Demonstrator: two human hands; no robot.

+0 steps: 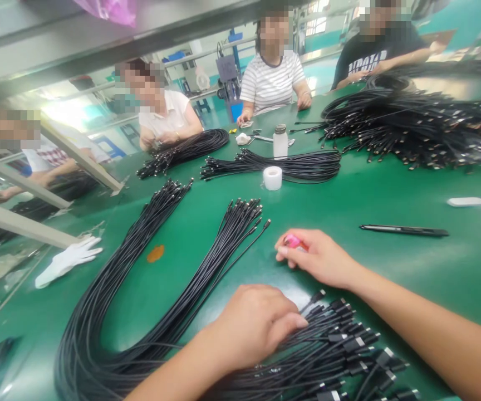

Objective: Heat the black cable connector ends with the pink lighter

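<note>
My left hand lies on a thick bundle of black cables with metal-tipped plugs, near the front of the table. Its fingers are curled, with one cable's plug sticking out just past the fingertips. Closed fingers of my right hand hold a small pink object, mostly covered, so its kind does not show. The right hand is just above the tabletop, beyond the plugs. To the left, the cables bend in a wide U, their other ends pointing away from me.
A white tape roll, a white jar and another cable bundle are farther back. A black pen lies right; a white glove lies left. A large cable pile covers the far right. Several people sit opposite.
</note>
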